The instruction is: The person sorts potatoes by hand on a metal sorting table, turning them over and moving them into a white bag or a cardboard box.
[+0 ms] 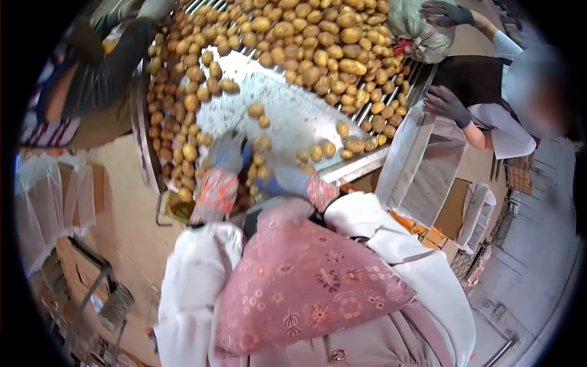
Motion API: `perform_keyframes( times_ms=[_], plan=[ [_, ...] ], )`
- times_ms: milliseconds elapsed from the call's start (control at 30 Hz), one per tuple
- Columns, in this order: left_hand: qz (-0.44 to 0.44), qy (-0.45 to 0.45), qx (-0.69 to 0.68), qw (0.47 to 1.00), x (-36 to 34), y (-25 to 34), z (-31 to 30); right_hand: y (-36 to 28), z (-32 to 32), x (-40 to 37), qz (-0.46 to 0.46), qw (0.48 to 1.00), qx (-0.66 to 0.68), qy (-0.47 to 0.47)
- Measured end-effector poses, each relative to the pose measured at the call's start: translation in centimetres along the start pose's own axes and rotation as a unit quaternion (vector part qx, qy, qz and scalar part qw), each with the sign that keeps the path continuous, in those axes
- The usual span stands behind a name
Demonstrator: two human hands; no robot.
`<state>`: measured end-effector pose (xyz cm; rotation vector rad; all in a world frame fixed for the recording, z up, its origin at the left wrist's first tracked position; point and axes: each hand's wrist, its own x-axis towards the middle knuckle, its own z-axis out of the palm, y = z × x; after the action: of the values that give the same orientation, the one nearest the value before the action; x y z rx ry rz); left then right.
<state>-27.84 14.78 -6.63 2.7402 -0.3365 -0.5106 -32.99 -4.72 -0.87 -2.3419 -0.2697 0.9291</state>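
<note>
While potatoes [350, 35] lie around, the left hand [228, 153] and right hand [284, 181] reach in.
Past both is the desk [241, 113]; I can't tell if either hand holds anything.

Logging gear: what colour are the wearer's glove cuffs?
The cuffs are mottled red and whitish; head view.

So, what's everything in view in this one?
Potatoes: too many to count, yellow-brown, upper half
Sheet: one, silver, amid potatoes
Rollers: several, grey, beneath potatoes
Bag: one, pale green, upper right
Lined boxes: three, whitish lining, two right, one left
People: two, dark-gloved, upper left and upper right
Clutter: uncountable, mixed, lower left
Cloth: one, pink floral, wearer's chest
Sleeves: two, white, lower centre
Left grip: one, grey-blue glove, by potatoes
Right grip: one, blue-grey glove, by potatoes
</note>
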Motion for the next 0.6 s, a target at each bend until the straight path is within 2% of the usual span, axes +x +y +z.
perform_keyframes(
  times_ms=[33,67,100,133,167,200,233,267,300,333,367,400,433,500,567,600],
  plan=[
    [-0.032,0.008,-0.014,0.999,-1.3,-1.3,-0.3,-0.7,-0.1,0.3,-0.057,0.998,-0.021,-0.035],
    [-0.061,0.033,-0.010,0.998,-2.6,-2.4,-0.7,0.9,-1.9,1.0,-0.150,0.986,0.045,-0.062],
    [-0.091,0.054,-0.004,0.994,-4.0,-3.7,-1.1,0.6,-6.8,0.3,-0.085,0.996,0.020,-0.014],
    [-0.088,0.080,-0.054,0.991,-5.2,-6.3,-0.5,6.9,-6.1,3.0,-0.016,0.882,0.468,0.047],
    [-0.085,0.105,-0.105,0.985,-6.0,-8.0,0.2,10.5,-9.4,4.2,0.005,0.847,0.504,0.170],
    [-0.097,0.074,-0.155,0.980,-6.6,-7.9,-0.9,8.2,-16.7,3.4,0.000,0.793,0.545,0.271],
    [-0.110,0.042,-0.204,0.972,-7.1,-7.9,-2.1,8.5,-21.7,3.4,0.107,0.909,0.114,0.386],
    [-0.078,0.099,-0.223,0.967,-7.5,-8.2,-1.2,10.8,-22.2,5.4,0.198,0.879,0.020,0.433],
    [-0.081,0.098,-0.222,0.967,-7.4,-8.5,-0.5,13.3,-21.1,6.9,0.284,0.832,-0.075,0.471],
    [-0.089,0.118,-0.254,0.956,-6.7,-8.9,-0.1,14.8,-19.5,7.6,0.192,0.842,-0.077,0.498],
    [-0.097,0.139,-0.287,0.943,-6.1,-8.9,0.3,15.4,-17.2,8.8,0.173,0.805,-0.141,0.550],
    [-0.100,0.199,-0.313,0.923,-4.8,-7.2,-0.8,13.6,-16.2,8.5,0.165,0.839,-0.118,0.505],
    [-0.093,0.185,-0.337,0.919,-3.0,-6.5,-1.7,11.6,-14.8,7.7,0.157,0.871,-0.093,0.457],
    [-0.049,0.209,-0.325,0.921,0.7,-2.5,-5.4,8.5,-11.3,7.7,0.015,0.873,-0.035,0.486],
    [-0.063,0.173,-0.437,0.880,3.3,1.8,-7.5,2.7,-9.2,6.9,-0.055,0.941,0.076,0.327],
    [0.016,0.213,-0.399,0.892,4.7,2.6,-7.3,-1.1,-9.1,5.1,-0.016,0.935,0.244,0.257]
  ],
)
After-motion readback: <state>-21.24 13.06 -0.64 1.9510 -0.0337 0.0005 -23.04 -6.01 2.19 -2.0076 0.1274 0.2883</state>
